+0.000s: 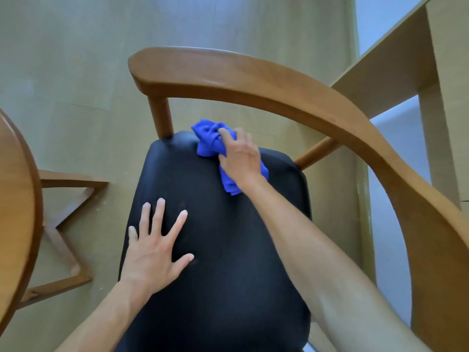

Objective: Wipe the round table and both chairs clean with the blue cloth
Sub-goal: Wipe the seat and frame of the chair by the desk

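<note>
Two hands on chair seat (223, 250), right hand (239, 158) gripping blue cloth (208, 141) at far edge

Crumpled blue microfibre cloth (210, 141) on far edge of black padded seat of curved-back wooden chair (253, 80); round wooden bench (15, 199) at left.

Right hand (239, 158) presses bunched blue cloth (210, 141) on chair seat (228, 250); left hand (154, 247) apparently flat.
</note>
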`<state>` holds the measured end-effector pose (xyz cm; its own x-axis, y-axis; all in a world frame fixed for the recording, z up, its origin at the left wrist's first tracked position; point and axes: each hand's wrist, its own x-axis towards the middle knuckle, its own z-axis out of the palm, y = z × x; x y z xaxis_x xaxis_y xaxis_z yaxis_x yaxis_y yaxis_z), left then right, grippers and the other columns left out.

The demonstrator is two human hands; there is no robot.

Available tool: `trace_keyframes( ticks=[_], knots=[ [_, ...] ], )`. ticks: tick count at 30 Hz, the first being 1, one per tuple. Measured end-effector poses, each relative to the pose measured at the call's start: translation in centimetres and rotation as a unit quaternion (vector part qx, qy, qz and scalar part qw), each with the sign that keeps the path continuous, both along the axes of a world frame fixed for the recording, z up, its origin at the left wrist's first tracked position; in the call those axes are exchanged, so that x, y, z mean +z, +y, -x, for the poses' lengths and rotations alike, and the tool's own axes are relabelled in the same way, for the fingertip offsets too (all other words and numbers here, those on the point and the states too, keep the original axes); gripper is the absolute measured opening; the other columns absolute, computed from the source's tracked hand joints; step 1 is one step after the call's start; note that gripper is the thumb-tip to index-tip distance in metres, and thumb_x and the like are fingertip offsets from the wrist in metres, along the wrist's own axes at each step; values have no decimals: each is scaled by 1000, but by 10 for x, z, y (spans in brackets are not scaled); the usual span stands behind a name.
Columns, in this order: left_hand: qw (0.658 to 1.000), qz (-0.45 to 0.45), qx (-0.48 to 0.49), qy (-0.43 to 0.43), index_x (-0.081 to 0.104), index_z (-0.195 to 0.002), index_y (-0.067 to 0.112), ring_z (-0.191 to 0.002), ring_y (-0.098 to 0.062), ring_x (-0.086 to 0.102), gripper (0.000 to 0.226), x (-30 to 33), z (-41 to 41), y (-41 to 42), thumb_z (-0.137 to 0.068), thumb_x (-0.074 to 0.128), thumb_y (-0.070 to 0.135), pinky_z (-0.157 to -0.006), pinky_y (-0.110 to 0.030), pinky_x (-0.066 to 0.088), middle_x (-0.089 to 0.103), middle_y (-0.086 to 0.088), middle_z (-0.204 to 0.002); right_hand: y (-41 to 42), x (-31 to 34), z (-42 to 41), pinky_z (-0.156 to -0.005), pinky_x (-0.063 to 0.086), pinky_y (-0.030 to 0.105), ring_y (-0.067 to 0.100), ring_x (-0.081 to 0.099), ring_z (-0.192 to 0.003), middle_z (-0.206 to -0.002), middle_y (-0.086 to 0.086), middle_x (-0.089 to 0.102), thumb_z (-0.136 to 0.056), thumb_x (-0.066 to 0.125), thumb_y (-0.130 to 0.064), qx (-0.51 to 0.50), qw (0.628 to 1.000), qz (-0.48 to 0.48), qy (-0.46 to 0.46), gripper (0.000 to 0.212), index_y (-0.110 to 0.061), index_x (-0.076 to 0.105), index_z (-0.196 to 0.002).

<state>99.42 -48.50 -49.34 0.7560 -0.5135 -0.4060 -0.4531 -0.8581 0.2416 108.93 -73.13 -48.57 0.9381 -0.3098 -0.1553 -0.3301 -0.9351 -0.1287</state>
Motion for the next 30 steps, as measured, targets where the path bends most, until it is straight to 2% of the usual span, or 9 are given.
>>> trace_keyframes(
  ticks=[5, 9, 13, 16, 18, 20, 22, 25, 30],
  knots=[
    [1000, -3, 3, 6, 26, -148, 30, -145, -41, 3, 95, -1, -1, 0, -70, 66, 66, -99, -63, 37, 6, -16, -159, -88, 8, 124, -86, 44, 43, 39, 48, -109, -125, 17, 47, -84, 58, -11, -201, 979, -7, -12, 58, -14, 41, -139],
    [1000, -19, 1, 11, 26, -148, 31, -145, -42, 4, 95, 4, -1, 0, -70, 66, 67, -98, -62, 38, 7, -16, -159, -33, 14, 202, -81, 45, 43, 42, 54, -101, -115, 21, 53, -77, 66, -4, -375, 922, -86, -52, 54, -5, 51, -129],
    [1000, -6, 7, 26, 30, -147, 30, -145, -40, 5, 96, 7, -5, 2, -67, 72, 62, -97, -61, 37, 10, -14, -159, 94, 18, 252, -57, 47, 26, 26, 57, -66, -99, 9, 63, -53, 74, -20, -52, 991, -121, -6, 52, -22, 62, -104],
    [999, 7, 5, 35, 24, -149, 30, -146, -36, 1, 97, 8, -10, 7, -70, 72, 59, -100, -57, 36, 6, -11, -160, 105, 14, 278, -53, 39, 22, 15, 43, -57, -91, -3, 43, -82, 48, -18, 243, 968, -63, -12, 16, -32, 44, -89],
    [999, 1, -1, 43, 13, -150, 30, -146, -33, -5, 99, 8, -14, 10, -73, 68, 59, -103, -53, 35, 0, -8, -160, 65, 18, 276, -62, 42, 25, 15, 45, -66, -99, -3, 47, -85, 42, -14, 357, 933, -37, 18, 26, -36, 46, -99],
    [998, -34, -16, 46, -3, -149, 33, -145, -31, -13, 98, 11, -15, 9, -79, 60, 61, -106, -47, 35, -10, -7, -160, 10, 27, 268, -66, 47, 25, 20, 54, -74, -107, 1, 58, -67, 61, -10, 270, 962, -25, 36, 48, -33, 58, -109],
    [996, -68, -15, 55, -11, -148, 37, -144, -31, -17, 92, 16, -13, 3, -84, 53, 55, -106, -40, 37, -19, -5, -157, -35, 37, 260, -71, 49, 27, 24, 58, -86, -115, 3, 57, -64, 69, -9, -26, 997, 1, 67, 62, -28, 57, -122],
    [992, -99, 6, 82, 0, -151, 36, -145, -30, -9, 76, 34, -13, -16, -90, 46, 44, -104, -36, 39, -14, -5, -157, -69, 59, 249, -80, 47, 34, 27, 55, -100, -118, 5, 51, -81, 51, -6, -367, 904, -136, 174, 49, -19, 44, -127],
    [991, -100, 1, 86, 22, -147, 25, -145, -25, 6, 58, 80, -14, -43, -94, 40, 38, -105, -35, 39, 3, -5, -158, -64, 118, 240, -66, 47, 21, 11, 58, -75, -89, -8, 62, -74, 53, -8, -327, 862, -366, 128, 35, -25, 54, -104]
  ],
)
